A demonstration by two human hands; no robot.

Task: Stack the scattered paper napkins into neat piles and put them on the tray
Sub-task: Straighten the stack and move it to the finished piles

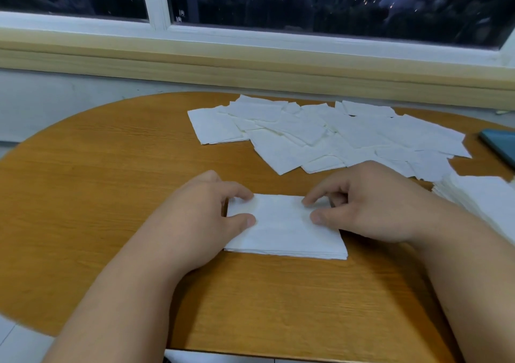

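left hand (200, 217) and right hand (370, 206): fingers (246, 220) curled, pinching my napkin pile (281, 234) | soft, light, slides apart | I think: hold both side edges

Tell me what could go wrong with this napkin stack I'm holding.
The left hand and right hand hold the napkin stack only at its ends, so its thin sheets may slip or fan out if lifted. The other napkin pile lies close beside the right forearm and might get nudged askew.
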